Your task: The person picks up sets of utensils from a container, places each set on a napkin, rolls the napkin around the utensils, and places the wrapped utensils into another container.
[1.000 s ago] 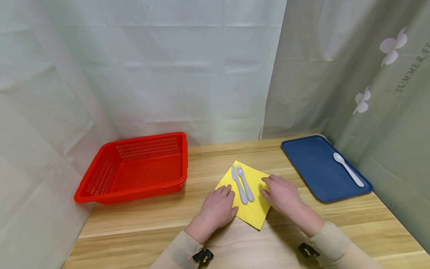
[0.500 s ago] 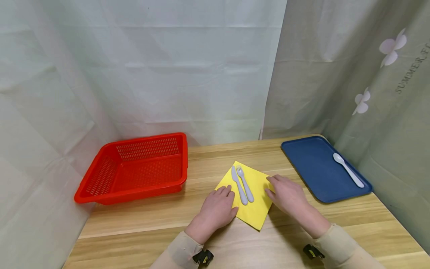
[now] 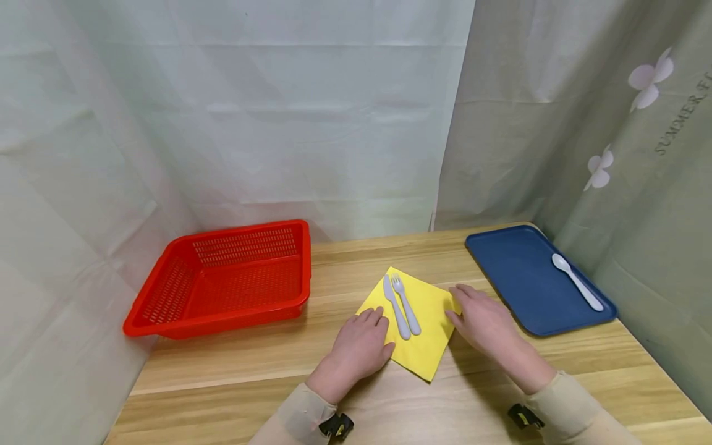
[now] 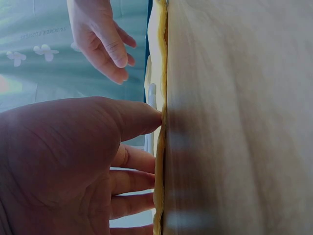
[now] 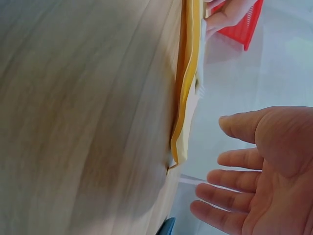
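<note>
A folded yellow napkin (image 3: 417, 355) lies on the wooden table, with a pale grey knife (image 3: 396, 309) and matching fork (image 3: 408, 307) side by side on it. My left hand (image 3: 358, 347) rests its fingertips and thumb on the napkin's left part, beside the knife handle; the left wrist view shows these fingers (image 4: 132, 180) nearly straight. Over the napkin's right corner, my right hand (image 3: 488, 322) hovers. In the right wrist view its fingers (image 5: 234, 181) are extended, apart from the napkin (image 5: 188, 83), and hold nothing.
A red perforated basket (image 3: 222, 318) stands at the back left. On the right is a dark blue tray (image 3: 514, 266) with a white spoon (image 3: 578, 284) lying on it. Curtains (image 3: 311, 123) hang behind the table and along both sides.
My right hand has shifted right, away from the cutlery and toward the napkin's right corner. My left hand, the napkin, the knife and the fork stay in place.
</note>
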Demonstrator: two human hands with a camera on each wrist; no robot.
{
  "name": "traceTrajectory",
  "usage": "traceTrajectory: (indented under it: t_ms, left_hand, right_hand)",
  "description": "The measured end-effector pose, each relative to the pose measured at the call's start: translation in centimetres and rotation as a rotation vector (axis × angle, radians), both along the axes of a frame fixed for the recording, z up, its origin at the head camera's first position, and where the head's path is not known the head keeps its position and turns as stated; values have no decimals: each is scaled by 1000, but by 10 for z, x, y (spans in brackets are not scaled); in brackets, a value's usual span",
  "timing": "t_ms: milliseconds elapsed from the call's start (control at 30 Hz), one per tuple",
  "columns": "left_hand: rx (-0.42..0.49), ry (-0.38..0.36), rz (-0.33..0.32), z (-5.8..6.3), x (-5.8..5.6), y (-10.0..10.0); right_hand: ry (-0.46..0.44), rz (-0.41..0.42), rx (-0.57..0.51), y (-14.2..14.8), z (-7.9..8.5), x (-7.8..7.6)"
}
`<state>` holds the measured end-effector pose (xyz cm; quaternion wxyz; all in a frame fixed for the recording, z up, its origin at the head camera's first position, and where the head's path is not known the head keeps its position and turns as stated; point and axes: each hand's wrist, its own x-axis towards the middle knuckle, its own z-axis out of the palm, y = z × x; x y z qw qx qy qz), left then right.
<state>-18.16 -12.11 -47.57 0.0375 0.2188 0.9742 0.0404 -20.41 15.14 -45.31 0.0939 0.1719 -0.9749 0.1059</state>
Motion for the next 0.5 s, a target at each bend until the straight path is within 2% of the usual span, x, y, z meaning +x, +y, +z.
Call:
traceTrajectory:
  t_ms: [233, 500]
  left_hand:
    - [4, 1, -1, 0, 0, 0]
    - [1, 13, -7, -1, 0, 0]
  right_hand:
    - [-10, -37, 5, 4, -1, -1]
    - [-15, -28, -4, 11, -1, -1]
